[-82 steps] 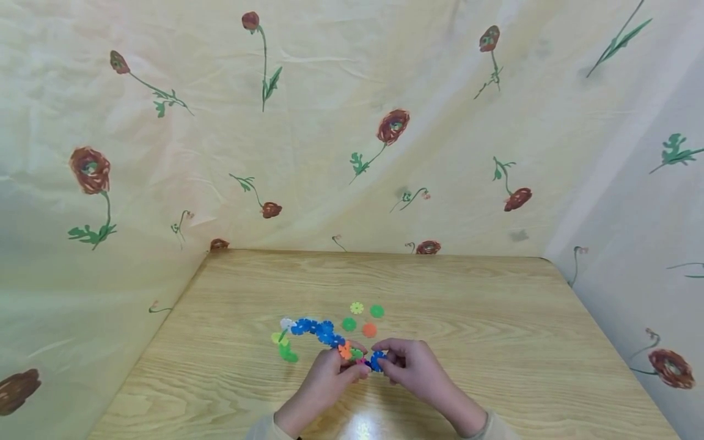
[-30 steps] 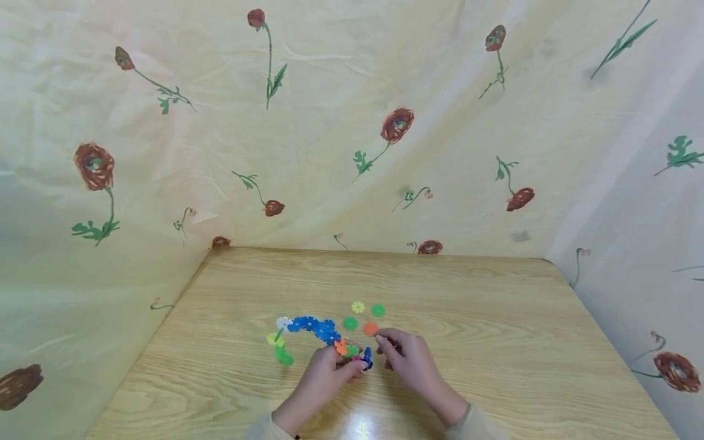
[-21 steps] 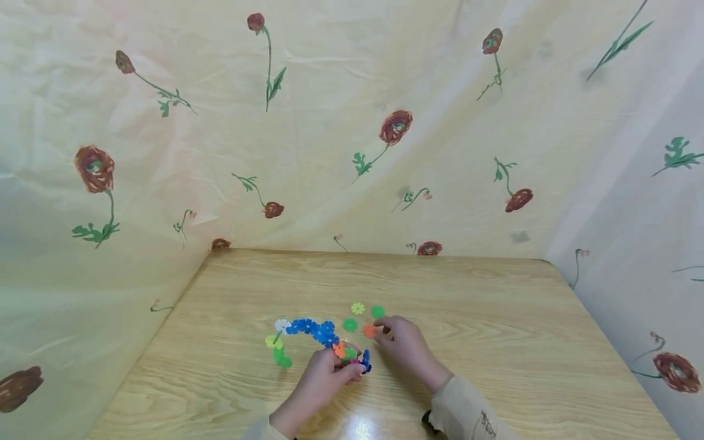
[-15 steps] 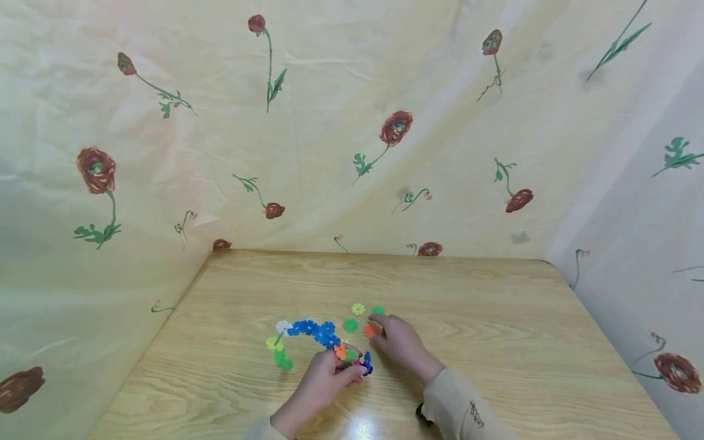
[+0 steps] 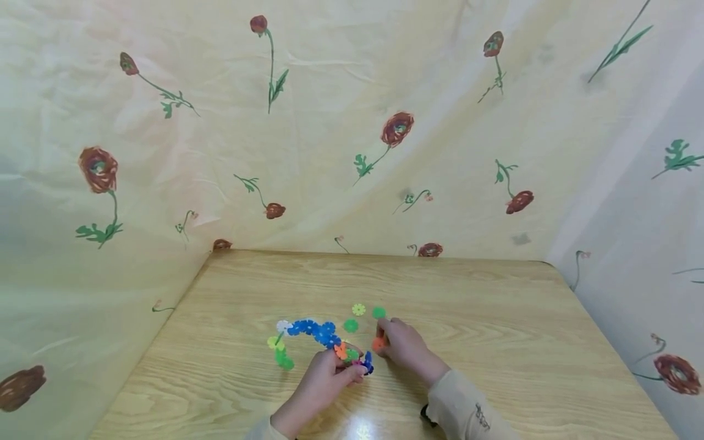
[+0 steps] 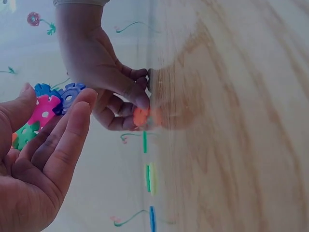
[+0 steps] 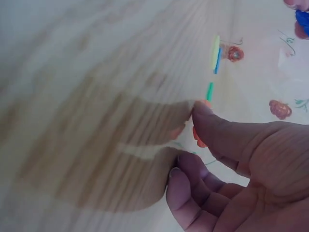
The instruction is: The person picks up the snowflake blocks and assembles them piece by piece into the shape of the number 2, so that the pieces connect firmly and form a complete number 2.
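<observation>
A curved chain of interlocking snowflake discs [image 5: 316, 332] in white, blue, orange, green and pink bends leftward over the table. My left hand [image 5: 324, 377] grips its near end, thumb and fingers pinching around the pink disc [image 6: 46, 110], with a dark blue disc [image 6: 70, 98] sticking out past them. To the right, my right hand [image 5: 408, 346] pinches a loose orange snowflake disc [image 5: 378, 344] down at the tabletop. In the right wrist view that orange disc [image 7: 199, 137] stands on edge, partly hidden behind the thumb.
Loose discs lie flat beyond the hands: a yellow-green disc [image 5: 359, 310], a green disc [image 5: 351, 326] and another green disc [image 5: 379, 312]. The wood-grain table [image 5: 467, 293] is enclosed by a flower-printed cloth [image 5: 330, 122] at the back and sides.
My right hand has let go of the blue disc at the chain's end, reached forward to the orange disc and drawn it back nearer me. My left hand keeps its grip on the chain.
</observation>
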Demonstrator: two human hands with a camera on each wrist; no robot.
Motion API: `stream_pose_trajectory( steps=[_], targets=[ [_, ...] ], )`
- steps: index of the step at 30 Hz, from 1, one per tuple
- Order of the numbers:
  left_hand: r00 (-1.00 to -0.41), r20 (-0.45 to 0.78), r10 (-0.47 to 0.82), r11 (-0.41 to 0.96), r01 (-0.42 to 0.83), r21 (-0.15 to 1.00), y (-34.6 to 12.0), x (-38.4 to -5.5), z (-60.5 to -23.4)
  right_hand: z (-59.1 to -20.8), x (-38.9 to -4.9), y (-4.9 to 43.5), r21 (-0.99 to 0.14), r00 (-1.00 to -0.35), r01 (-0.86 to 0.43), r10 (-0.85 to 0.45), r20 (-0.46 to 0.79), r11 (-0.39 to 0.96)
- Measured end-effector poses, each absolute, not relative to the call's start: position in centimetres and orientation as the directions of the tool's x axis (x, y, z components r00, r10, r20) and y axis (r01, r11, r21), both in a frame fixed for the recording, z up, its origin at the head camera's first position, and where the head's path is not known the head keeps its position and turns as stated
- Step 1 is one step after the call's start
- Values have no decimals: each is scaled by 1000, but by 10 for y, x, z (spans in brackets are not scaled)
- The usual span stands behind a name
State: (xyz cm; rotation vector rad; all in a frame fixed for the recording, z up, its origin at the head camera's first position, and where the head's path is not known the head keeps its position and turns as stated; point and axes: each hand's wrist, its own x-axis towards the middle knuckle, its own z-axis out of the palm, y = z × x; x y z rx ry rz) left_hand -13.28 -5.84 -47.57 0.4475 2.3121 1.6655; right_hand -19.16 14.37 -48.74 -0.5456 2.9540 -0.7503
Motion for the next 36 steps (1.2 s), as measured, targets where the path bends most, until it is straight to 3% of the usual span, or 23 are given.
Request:
stream_pose_trajectory(
  steps=[8, 15, 25, 31, 36],
  targets=[
    [-920, 0, 391, 288, 122, 950, -58, -134, -476, -483, -180, 158, -608, -929, -260, -366, -55, 751],
    [-922, -7, 387, 311, 123, 942, -57, -134, -475, -481, -162, 169, -690, -910, -313, -415, 20, 653],
    [-919, 22, 393, 335, 165, 928, -56, -134, -476, -460, -135, 180, -861, -905, -282, -415, 93, 423],
    [-916, 48, 399, 341, 196, 919, -53, -134, -475, -452, -128, 181, -860, -902, -308, -411, 129, 406],
    [-915, 37, 402, 349, 190, 918, -51, -135, -474, -447, -127, 178, -797, -899, -381, -389, 201, 469]
  ],
)
